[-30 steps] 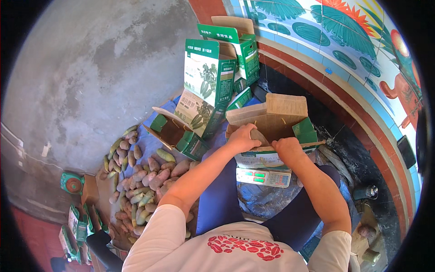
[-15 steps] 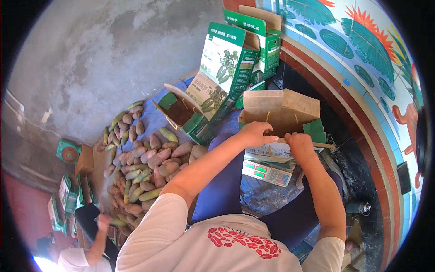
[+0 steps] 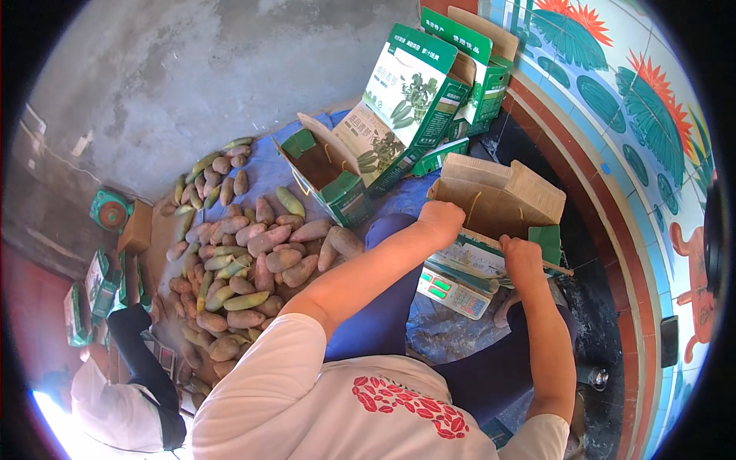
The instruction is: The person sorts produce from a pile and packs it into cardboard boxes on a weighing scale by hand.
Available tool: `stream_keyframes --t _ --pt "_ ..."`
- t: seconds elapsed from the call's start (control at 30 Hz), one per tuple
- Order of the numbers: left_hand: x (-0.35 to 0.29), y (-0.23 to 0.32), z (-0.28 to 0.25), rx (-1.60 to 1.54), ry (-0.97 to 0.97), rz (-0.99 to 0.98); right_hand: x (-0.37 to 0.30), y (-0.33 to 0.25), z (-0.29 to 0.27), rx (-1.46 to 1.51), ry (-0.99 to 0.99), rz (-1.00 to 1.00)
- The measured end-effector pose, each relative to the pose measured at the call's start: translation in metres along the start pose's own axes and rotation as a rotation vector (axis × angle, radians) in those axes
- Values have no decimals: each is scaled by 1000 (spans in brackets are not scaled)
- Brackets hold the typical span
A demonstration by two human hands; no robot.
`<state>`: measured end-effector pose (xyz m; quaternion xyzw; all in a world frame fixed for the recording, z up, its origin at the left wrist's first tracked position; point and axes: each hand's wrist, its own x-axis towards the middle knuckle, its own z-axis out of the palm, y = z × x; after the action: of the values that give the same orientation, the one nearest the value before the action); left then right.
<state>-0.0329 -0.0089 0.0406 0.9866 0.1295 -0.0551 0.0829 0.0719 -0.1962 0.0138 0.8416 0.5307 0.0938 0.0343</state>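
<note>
An open cardboard box [image 3: 491, 264] with a white and green outside stands in front of me, its brown flaps raised and two cord handles showing inside. My left hand [image 3: 443, 220] is closed at the left end of its near edge, the fingertips partly hidden. On the same edge, farther right, my right hand [image 3: 523, 257] grips the wall with its thumb up. Beneath the box's near side, a digital scale [image 3: 454, 294] with lit green displays and a keypad sticks out.
Left of me, many radishes [image 3: 245, 303], reddish and green, lie on a blue sheet [image 3: 264, 165]. Beyond stand an open box [image 3: 349, 199] and taller green-white boxes [image 3: 410, 88]. A co-worker [image 3: 115, 406] is at the lower left. A painted tile wall [image 3: 606, 100] curves along the right.
The view has shifted, so most things sit differently in the picture. My left hand has gone from spread fingers to a closed grip at the box edge. The co-worker's arm has moved.
</note>
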Motion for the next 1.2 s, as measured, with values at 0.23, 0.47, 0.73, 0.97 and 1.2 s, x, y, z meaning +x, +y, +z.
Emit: stream_keyframes --t 0.23,0.47,0.73,0.97,1.2 --pt "-2 -5 0 -22 -45 -24 3 1 2 16 15 -44" --pt "-26 -14 -18 -60 288 58 5 2 2 64 46 -53" --pt "-84 -99 -4 -249 667 -100 0 2 -3 97 16 -57" --pt "-186 -192 148 -92 -63 -630 1 4 -1 216 -4 -55" --pt "-313 -209 258 -244 -571 -929 5 -2 -20 313 -62 6"
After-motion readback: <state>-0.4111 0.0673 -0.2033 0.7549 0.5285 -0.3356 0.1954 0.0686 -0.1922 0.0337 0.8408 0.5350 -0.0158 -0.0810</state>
